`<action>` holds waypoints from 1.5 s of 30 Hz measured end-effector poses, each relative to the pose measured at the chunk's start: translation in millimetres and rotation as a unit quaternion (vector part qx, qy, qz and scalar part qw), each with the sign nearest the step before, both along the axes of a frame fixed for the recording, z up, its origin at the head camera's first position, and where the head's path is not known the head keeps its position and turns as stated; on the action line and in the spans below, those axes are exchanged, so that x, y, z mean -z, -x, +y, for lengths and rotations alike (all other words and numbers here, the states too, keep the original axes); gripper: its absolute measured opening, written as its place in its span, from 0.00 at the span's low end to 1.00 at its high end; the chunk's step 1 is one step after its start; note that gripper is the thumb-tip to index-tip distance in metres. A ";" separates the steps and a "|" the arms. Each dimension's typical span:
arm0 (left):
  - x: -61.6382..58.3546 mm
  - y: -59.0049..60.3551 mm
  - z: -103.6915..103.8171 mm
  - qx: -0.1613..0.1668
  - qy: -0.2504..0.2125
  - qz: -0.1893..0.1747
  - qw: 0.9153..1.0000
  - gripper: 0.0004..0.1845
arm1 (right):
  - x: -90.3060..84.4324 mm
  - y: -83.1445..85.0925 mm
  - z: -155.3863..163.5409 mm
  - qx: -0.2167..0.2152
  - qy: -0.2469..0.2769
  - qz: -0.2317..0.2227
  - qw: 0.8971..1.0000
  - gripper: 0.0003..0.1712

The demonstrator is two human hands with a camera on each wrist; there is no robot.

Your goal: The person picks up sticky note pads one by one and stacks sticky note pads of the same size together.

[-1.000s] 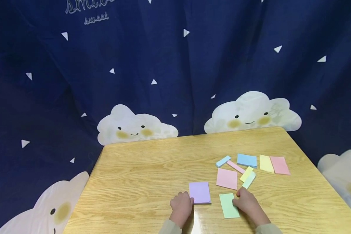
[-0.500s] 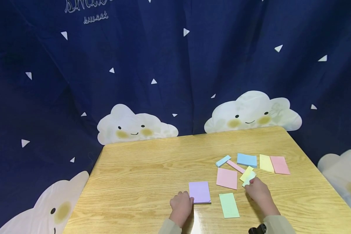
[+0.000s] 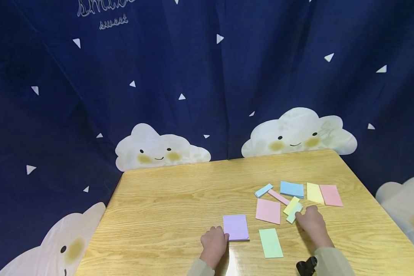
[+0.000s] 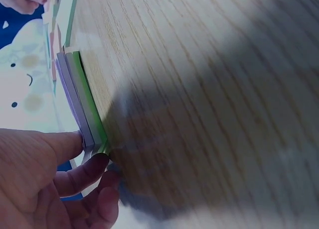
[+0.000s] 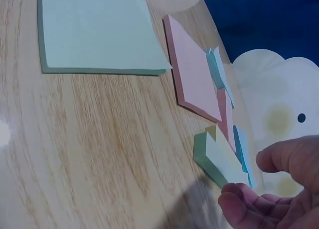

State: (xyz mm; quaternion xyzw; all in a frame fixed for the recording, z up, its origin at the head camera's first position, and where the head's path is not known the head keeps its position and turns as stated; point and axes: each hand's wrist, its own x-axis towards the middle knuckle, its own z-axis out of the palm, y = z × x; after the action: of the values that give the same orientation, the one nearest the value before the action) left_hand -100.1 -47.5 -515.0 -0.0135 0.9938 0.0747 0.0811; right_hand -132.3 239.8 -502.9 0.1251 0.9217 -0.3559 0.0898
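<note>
On the desk [image 3: 165,207], near edge, I've got my left hand [image 3: 214,242] at the purple pad [image 3: 236,227], thumb and fingers pinching its near-left corner. Right hand [image 3: 312,221] sits at the small light-green pad [image 3: 294,213], fingertips touching its near end, fingers loosely curled, not clamped on it. That pad lies just beside a yellow pad [image 3: 291,205], right of the pink pad [image 3: 268,211]. Green pad [image 3: 270,242] lies between both hands.

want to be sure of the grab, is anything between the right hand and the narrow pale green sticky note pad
Nothing visible. The right hand sits right at the near end of the narrow pale green sticky note pad, fingertips almost on it. A narrow yellow pad lies alongside, not between.
</note>
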 end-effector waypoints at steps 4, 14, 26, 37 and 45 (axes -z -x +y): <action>0.5 -0.8 0.1 0.001 0.002 0.001 1.000 0.17 | 1.6 0.2 0.4 0.005 0.015 -0.001 1.000 0.23; 0.8 -0.8 -0.1 -0.001 -0.003 0.001 1.000 0.17 | 8.1 2.1 -2.8 0.015 0.048 -0.001 0.999 0.18; -0.2 0.3 -0.6 0.003 0.011 0.004 1.000 0.17 | 22.0 6.4 -4.5 0.014 0.025 -0.014 0.999 0.13; -5.9 0.0 -1.4 0.004 0.008 -0.001 1.000 0.16 | 21.3 8.7 -6.0 0.014 0.033 -0.019 0.999 0.15; -4.6 -1.0 -1.6 0.001 0.005 0.007 1.000 0.16 | 18.1 7.9 -10.6 0.014 0.013 -0.007 1.000 0.18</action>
State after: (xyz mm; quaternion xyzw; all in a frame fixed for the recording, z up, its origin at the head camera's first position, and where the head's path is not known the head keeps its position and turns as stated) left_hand -99.0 -49.0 -510.4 -0.0123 0.9947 0.0696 0.0743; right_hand -140.1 229.2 -521.0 0.1394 0.9144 -0.3685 0.0931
